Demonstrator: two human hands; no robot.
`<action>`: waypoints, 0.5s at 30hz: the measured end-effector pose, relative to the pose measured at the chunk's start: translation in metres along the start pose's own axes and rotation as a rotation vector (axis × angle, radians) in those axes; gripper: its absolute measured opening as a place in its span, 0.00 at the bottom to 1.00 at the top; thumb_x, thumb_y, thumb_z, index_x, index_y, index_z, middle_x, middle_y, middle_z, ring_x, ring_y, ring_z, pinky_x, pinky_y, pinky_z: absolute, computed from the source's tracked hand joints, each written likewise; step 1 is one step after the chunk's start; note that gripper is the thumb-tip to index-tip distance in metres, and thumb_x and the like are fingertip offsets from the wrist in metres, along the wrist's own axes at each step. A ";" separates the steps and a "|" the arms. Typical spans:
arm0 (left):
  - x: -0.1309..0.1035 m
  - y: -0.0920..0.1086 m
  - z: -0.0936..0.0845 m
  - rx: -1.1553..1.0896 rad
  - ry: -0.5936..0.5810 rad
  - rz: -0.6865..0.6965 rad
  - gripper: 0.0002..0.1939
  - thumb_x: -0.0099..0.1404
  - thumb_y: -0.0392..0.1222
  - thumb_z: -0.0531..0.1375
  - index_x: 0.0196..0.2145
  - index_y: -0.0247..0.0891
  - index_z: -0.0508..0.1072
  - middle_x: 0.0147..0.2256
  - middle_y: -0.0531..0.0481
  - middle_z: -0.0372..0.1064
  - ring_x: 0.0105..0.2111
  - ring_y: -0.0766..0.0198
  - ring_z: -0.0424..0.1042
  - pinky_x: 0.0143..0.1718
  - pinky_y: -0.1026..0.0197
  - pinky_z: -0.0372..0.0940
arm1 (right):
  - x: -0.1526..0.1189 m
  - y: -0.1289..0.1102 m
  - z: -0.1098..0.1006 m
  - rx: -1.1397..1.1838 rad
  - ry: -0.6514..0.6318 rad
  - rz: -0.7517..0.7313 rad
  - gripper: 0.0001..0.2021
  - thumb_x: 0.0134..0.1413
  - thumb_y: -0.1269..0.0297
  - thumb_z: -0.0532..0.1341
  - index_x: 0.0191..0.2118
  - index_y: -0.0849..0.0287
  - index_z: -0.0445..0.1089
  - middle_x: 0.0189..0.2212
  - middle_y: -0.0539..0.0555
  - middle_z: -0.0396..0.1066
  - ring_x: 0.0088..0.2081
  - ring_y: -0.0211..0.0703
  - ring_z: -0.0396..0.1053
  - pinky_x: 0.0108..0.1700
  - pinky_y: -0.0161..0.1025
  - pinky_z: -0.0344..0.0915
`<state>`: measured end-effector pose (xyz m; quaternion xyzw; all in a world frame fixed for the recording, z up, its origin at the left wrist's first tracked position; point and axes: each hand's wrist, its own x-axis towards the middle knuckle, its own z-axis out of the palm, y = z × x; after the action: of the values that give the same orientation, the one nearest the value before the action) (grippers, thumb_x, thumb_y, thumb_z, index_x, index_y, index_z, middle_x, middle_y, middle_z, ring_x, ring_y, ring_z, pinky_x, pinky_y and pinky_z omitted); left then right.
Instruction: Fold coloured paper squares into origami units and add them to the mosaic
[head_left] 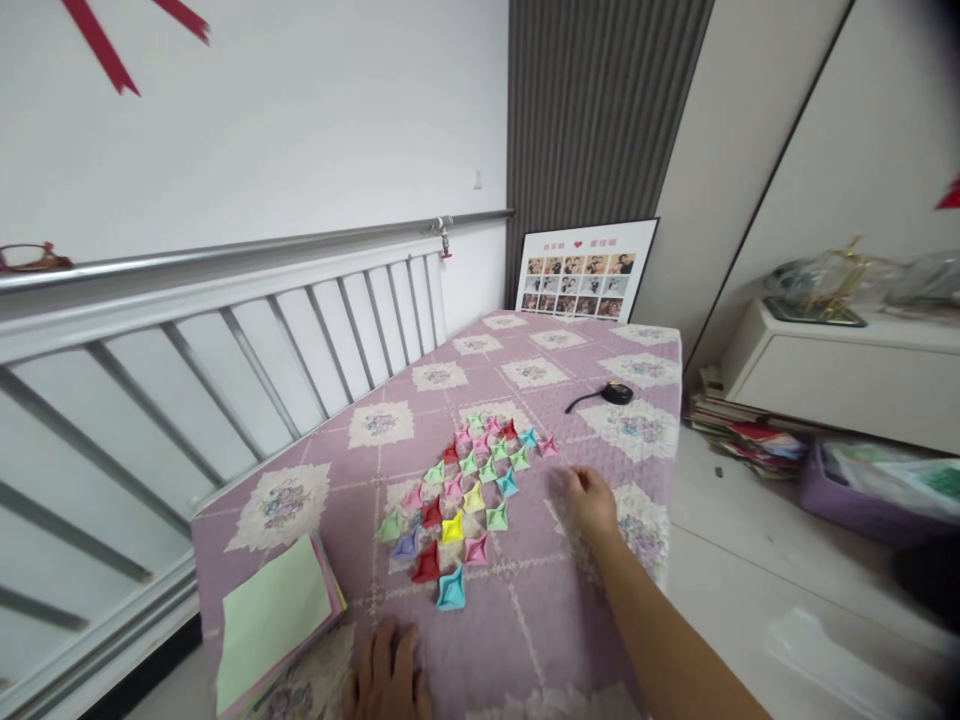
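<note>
Purple floral-covered worktop (480, 660), folded-paper shapes (473, 496) in mixed colours grouped centrally, coloured paper stack (274, 620) at near left, left hand (386, 680) beside it, fingers outstretched, right hand (592, 505) curled beside the shapes, grip unclear, black tape measure (617, 393) beyond

We cannot tell whether the blurred, curled right hand (592, 503) grips anything, and the bottom edge cuts off the left hand (387, 675). The left edge crops the glasses (54, 263), the top edge the ribbons (101, 48); the worktop (559, 625) hides the foot of the poster (585, 274), whose photos (573, 265) we find too small to read.
</note>
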<state>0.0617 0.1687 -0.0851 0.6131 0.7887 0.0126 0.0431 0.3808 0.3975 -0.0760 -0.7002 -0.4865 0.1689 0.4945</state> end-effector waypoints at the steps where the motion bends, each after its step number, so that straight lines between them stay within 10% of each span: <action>1: -0.001 0.001 -0.002 -0.019 0.001 0.003 0.26 0.61 0.36 0.51 0.56 0.48 0.67 0.61 0.47 0.57 0.60 0.48 0.54 0.57 0.44 0.51 | -0.015 -0.003 -0.005 -0.014 -0.026 -0.013 0.19 0.49 0.53 0.51 0.36 0.63 0.70 0.32 0.59 0.74 0.34 0.46 0.70 0.40 0.42 0.65; 7: -0.012 -0.005 -0.009 -0.182 0.143 0.089 0.22 0.64 0.37 0.49 0.54 0.47 0.68 0.58 0.47 0.59 0.59 0.52 0.53 0.58 0.48 0.45 | -0.137 -0.033 -0.034 -0.135 -0.258 -0.149 0.19 0.48 0.56 0.54 0.40 0.59 0.75 0.41 0.59 0.75 0.46 0.50 0.69 0.53 0.47 0.60; 15: -0.020 -0.010 -0.021 -0.242 0.153 0.109 0.22 0.65 0.39 0.51 0.55 0.44 0.67 0.58 0.45 0.58 0.59 0.51 0.52 0.57 0.47 0.46 | -0.321 -0.076 -0.042 -0.794 -0.518 -0.210 0.27 0.55 0.55 0.50 0.61 0.47 0.60 0.66 0.52 0.48 0.66 0.57 0.45 0.60 0.63 0.46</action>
<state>0.0556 0.1473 -0.0635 0.6425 0.7480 0.1568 0.0558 0.2212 0.1062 -0.0708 -0.7168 -0.6885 0.0881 0.0664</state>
